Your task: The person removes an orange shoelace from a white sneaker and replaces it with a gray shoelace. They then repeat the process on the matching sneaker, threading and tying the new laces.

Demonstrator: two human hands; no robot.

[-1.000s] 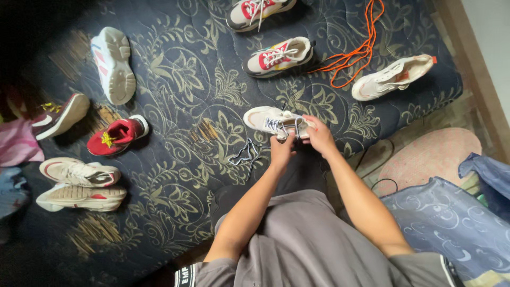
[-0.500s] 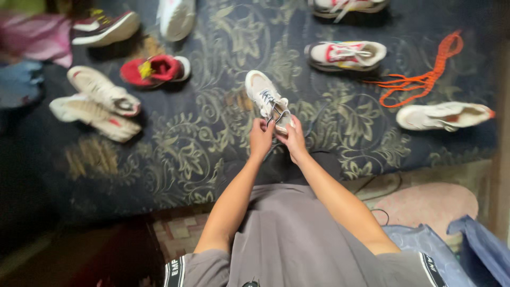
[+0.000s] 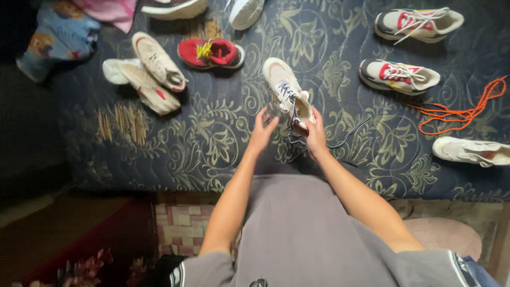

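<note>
Left hand (image 3: 264,129) released cream sneaker (image 3: 287,92).

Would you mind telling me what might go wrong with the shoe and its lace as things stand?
The dark lace trails loose across the patterned mattress from the cream sneaker, so it may snag or slip out of an eyelet. Only the right hand has a grip at the heel; the left hand is spread open beside it, so the shoe could tip. The mattress edge is near, and it might drop off.
</note>
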